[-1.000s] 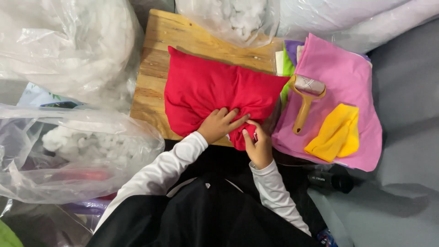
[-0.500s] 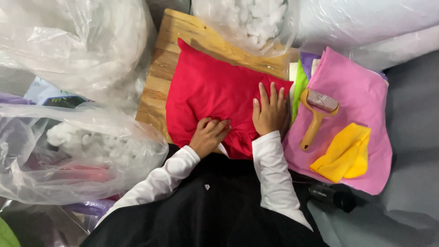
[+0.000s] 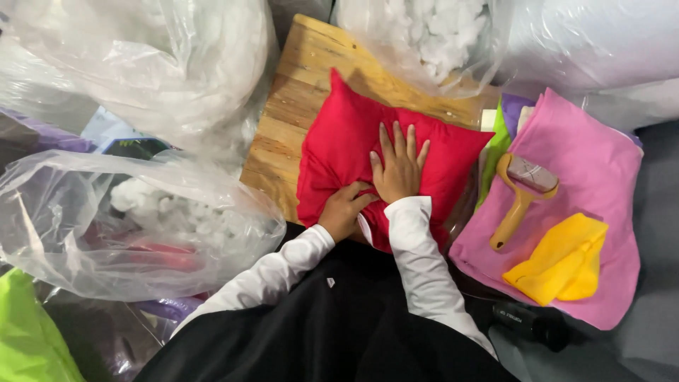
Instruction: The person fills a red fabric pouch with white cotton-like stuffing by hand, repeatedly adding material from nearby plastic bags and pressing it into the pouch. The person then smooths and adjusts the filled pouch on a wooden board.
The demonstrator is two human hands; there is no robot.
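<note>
Fingers [image 3: 393, 141] of the right hand [image 3: 397, 172] lie spread and flat, pressed palm-down on the middle of the red cushion [image 3: 339, 148], pointing toward the far side of the scene. Curled fingers [image 3: 353, 191] of the left hand [image 3: 344, 211] bunch together at the cushion's near edge, gripping a fold of red fabric just beside the right wrist. Both arms wear white sleeves [image 3: 417, 255] over a black garment. Seen from the head camera, the cushion rests on a wooden board [image 3: 297, 92], its long axis running from left to right with a slight tilt, one pointed corner aimed toward the far left and its right end reaching the stack of coloured cloths. Creases radiate from where the hands press. On the near left, a clear plastic bag [image 3: 106, 226] holds white stuffing and something red. A second, larger clear bag [image 3: 141, 64] at the far left is also full of white stuffing, and a third bag [image 3: 438, 35] at the far side, touching the board, holds loose white clumps. To the right, a pink cloth [image 3: 601, 170] carries a yellow-handled lint roller [image 3: 522, 191] and a folded yellow cloth [image 3: 562, 262]; green cloth [image 3: 495, 148] shows at its left edge.
</note>
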